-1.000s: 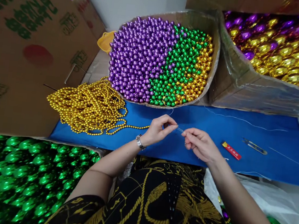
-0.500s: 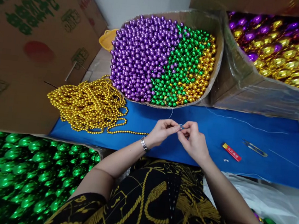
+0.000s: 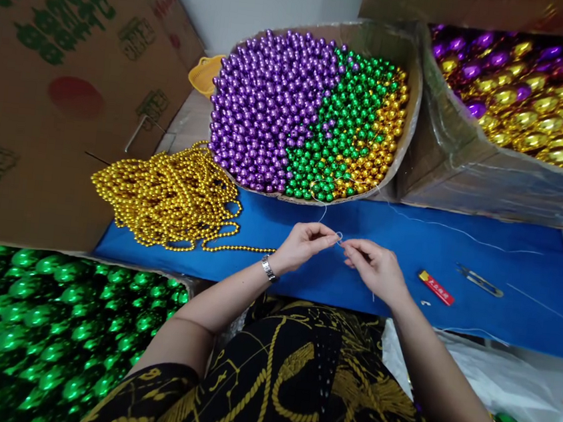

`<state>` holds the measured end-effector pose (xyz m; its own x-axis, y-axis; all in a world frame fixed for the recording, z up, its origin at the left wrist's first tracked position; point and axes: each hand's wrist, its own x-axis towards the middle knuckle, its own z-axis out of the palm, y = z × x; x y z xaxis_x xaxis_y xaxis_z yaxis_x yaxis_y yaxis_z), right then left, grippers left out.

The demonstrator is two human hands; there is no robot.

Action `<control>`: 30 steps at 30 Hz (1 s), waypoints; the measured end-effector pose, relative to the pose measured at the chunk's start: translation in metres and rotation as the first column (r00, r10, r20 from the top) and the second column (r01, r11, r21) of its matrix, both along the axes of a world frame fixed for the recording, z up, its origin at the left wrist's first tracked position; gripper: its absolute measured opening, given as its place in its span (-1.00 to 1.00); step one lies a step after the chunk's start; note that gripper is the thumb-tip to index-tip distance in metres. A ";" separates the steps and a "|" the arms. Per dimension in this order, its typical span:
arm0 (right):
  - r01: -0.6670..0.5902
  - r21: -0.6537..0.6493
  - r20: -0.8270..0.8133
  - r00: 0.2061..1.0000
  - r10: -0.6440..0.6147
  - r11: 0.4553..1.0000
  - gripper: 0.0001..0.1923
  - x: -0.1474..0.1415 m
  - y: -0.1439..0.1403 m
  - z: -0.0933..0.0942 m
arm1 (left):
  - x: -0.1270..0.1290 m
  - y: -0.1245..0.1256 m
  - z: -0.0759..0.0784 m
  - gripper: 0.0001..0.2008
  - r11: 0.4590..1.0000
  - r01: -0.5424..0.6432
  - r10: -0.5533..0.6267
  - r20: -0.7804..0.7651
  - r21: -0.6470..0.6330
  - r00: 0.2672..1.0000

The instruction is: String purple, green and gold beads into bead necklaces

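I watched the left hand (image 3: pixel 303 243) and right hand (image 3: pixel 375 268) pinch a thin thread (image 3: pixel 339 237) over the blue cloth (image 3: pixel 408 251); a slack grip risked undoing its loop.

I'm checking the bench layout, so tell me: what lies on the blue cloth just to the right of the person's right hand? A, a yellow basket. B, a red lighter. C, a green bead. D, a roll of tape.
B: a small red lighter lies flat on the blue cloth just beyond the right hand, with metal thread snips further right.
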<state>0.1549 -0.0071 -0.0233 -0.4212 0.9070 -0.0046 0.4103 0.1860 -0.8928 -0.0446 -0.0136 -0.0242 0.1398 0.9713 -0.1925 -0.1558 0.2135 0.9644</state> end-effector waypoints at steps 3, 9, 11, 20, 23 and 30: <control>-0.121 -0.274 -0.104 0.990 0.095 0.954 -0.64 0.013 0.001 -0.003 | -0.012 0.006 0.007 -0.77 0.993 0.015 0.000 -0.131 0.115 0.991; -0.252 -0.445 -0.298 0.947 0.124 0.859 -0.63 0.019 -0.013 -0.004 | -0.017 0.011 0.011 -0.83 0.964 0.058 0.009 -0.248 0.259 0.969; -0.234 -0.471 -0.424 0.906 0.015 0.850 -0.59 0.015 -0.017 -0.007 | -0.013 0.009 0.008 -0.84 0.966 0.049 0.008 -0.219 0.256 0.976; 0.054 0.008 -0.129 0.990 -0.052 0.999 -0.58 -0.012 -0.012 -0.013 | 0.004 -0.008 -0.006 -0.84 0.957 0.049 0.030 -0.267 0.285 0.963; 0.046 0.360 0.114 0.989 -0.093 0.932 -0.61 -0.021 -0.013 -0.011 | 0.012 -0.008 -0.011 -0.76 0.990 -0.027 0.046 -0.133 0.142 0.990; 0.027 0.304 0.176 0.981 -0.084 0.952 -0.73 -0.021 -0.016 -0.009 | 0.018 -0.004 -0.014 -0.64 0.998 -0.047 0.048 0.022 -0.051 0.999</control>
<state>0.1343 -0.0227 -0.0328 -0.3880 0.9002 0.1977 0.5798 0.4051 -0.7069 -0.0264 -0.0180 -0.0379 0.0989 0.9661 -0.2386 -0.1887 0.2537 0.9487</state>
